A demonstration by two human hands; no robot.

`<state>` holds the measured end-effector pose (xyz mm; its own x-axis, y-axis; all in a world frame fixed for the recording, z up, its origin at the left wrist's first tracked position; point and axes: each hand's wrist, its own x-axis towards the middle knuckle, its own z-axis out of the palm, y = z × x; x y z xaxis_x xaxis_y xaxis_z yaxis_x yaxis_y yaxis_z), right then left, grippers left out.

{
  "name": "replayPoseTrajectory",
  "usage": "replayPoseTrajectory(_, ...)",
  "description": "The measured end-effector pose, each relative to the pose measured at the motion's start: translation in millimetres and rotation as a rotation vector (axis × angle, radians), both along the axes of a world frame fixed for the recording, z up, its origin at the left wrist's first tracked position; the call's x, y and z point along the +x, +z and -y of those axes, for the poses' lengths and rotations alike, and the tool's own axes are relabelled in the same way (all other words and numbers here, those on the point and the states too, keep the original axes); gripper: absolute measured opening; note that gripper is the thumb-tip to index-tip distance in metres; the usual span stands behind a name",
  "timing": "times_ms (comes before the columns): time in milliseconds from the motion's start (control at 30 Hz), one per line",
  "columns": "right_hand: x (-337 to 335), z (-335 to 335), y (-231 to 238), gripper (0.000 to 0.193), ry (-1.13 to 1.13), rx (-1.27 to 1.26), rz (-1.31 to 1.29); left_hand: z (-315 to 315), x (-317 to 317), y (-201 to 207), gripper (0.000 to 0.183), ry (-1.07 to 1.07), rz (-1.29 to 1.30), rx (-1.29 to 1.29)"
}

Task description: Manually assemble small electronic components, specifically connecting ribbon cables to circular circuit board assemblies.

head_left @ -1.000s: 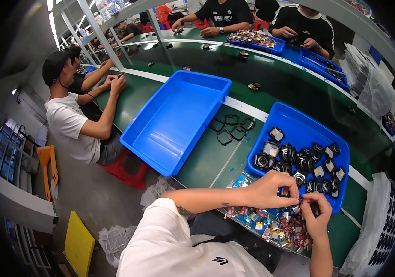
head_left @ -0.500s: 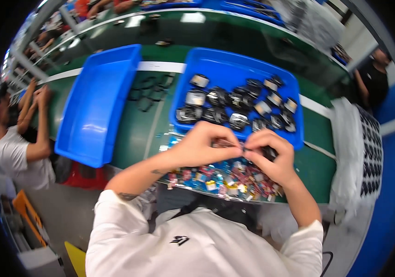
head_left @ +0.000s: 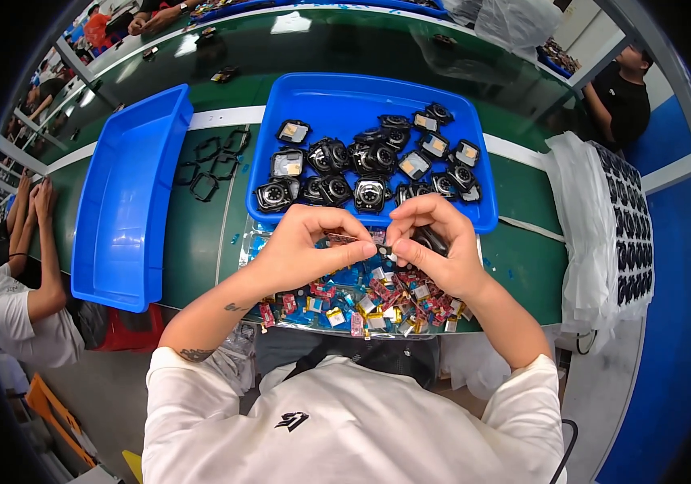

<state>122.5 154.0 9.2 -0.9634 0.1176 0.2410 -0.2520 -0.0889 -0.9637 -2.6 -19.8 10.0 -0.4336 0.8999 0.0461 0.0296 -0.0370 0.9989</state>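
My left hand [head_left: 306, 246] is closed, thumb and forefinger pinched together, with a thin reddish-brown piece [head_left: 344, 239] showing in its grip. Close beside it, my right hand [head_left: 446, 250] curls around a black watch case [head_left: 431, 239], partly hidden by the fingers. Between the two sets of fingertips is a small dark part with a pale round spot [head_left: 383, 249], too small to name. Just below the hands lies a pile of small red circuit boards with silver and yellow pieces [head_left: 386, 302], on a shiny sheet with blue film.
Beyond my hands stands a blue tray [head_left: 337, 82] of black watch cases [head_left: 370, 194]. Another blue tray [head_left: 119, 202] sits left, with black frames [head_left: 205, 185] between. At right rises a stack of packed black parts [head_left: 626, 226]. A co-worker [head_left: 27, 282] sits at left.
The whole view has shifted, so the trays and bench sit further left and the picture is sharper. My hands stay together at the fingertips over the pile.
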Motion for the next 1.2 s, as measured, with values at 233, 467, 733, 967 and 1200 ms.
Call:
replayPoseTrajectory(233, -3.3, -1.9, -2.2, 0.02, 0.023, 0.041, 0.033, 0.6, -4.1, 0.7, 0.011, -0.075, -0.169, 0.026)
replayPoseTrajectory(467, -1.8, -1.2, 3.9, 0.02, -0.028, 0.027, 0.056, -0.5, -3.4, -3.6, 0.012, 0.04, -0.015, 0.031)
replayPoseTrajectory(733, 2.4, 1.3, -3.5, 0.021, -0.141, 0.241, -0.014, 0.0, -1.1, -2.0, 0.012, 0.043, -0.08, -0.001)
replayPoseTrajectory(967, -1.7, 1.2, 2.0, 0.018, -0.095, 0.061, 0.043, -1.2, -2.2, -3.9, 0.012, 0.037, -0.049, 0.021)
replayPoseTrajectory(1200, -1.2, 1.3, -2.2, 0.011, -0.032, 0.07, 0.068, -0.9, -3.0, -7.7, 0.014, -0.01, -0.075, -0.011)
